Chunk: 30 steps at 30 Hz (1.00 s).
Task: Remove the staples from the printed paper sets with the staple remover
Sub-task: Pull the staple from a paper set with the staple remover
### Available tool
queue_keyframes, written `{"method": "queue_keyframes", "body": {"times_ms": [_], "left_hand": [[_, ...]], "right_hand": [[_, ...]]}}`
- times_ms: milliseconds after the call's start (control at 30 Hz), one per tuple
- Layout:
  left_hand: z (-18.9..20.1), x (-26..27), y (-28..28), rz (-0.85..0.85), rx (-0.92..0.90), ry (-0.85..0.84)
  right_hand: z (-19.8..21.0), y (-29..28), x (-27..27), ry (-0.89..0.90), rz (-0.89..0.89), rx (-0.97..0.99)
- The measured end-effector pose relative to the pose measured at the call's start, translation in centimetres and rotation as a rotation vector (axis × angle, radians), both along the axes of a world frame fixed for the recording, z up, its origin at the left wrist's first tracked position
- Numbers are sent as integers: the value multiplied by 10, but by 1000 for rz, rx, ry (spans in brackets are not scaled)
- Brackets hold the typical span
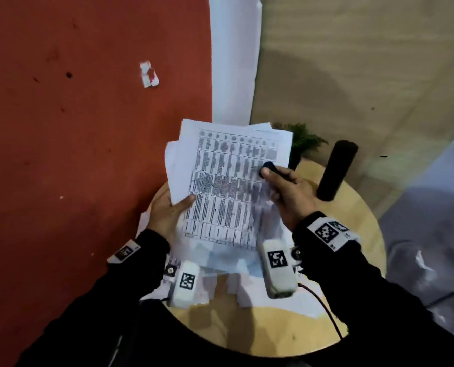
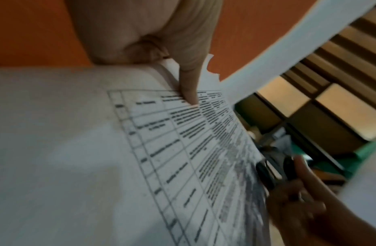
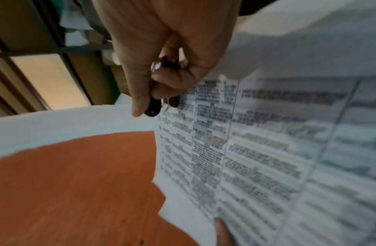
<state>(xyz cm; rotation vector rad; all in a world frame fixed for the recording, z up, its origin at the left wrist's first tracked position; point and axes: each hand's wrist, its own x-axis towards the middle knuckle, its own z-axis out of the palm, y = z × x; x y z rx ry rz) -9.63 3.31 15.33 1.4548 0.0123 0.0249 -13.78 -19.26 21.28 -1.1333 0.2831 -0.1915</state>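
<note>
Above table, paper set (image 1: 228, 186) between hands, remover (image 1: 268, 167) right

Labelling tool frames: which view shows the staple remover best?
Right wrist: the black staple remover with metal jaws sits close-up in the right hand. Head shows only its black top; left wrist shows it blurred at the paper's edge.

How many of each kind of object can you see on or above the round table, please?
Held paper set: 1
Staple remover: 1
Black cylinder: 1
Green plant: 1
Loose-paper heap on the table: 1
Total: 5
</note>
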Motion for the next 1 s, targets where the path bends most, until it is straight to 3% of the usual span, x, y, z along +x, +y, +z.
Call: {"method": "queue_keyframes", "body": {"times_ms": [100, 267, 467, 600, 700, 800, 900, 1000], "left_hand": [[-31, 24, 35, 138, 193, 49], [-106, 54, 89, 176, 540, 323], [-155, 74, 113, 49, 1036, 517], [-163, 85, 116, 102, 1112, 565], [-156, 87, 101, 205, 1244, 535], [-143, 88, 57, 206, 1365, 336], [-143, 90, -11, -7, 1308, 124], [-160, 84, -76, -262, 1163, 161]], "right_hand": [[-35, -3, -4, 205, 45, -78], [-104, -38, -27, 479, 3, 42], [-187, -70, -63, 741, 125, -249], [-223, -79, -71, 777, 179, -356], [-236, -79, -68, 810, 225, -433], [-244, -82, -64, 825, 255, -442], [-250, -87, -59, 846, 263, -430], [-256, -91, -57, 865, 254, -399]]}}
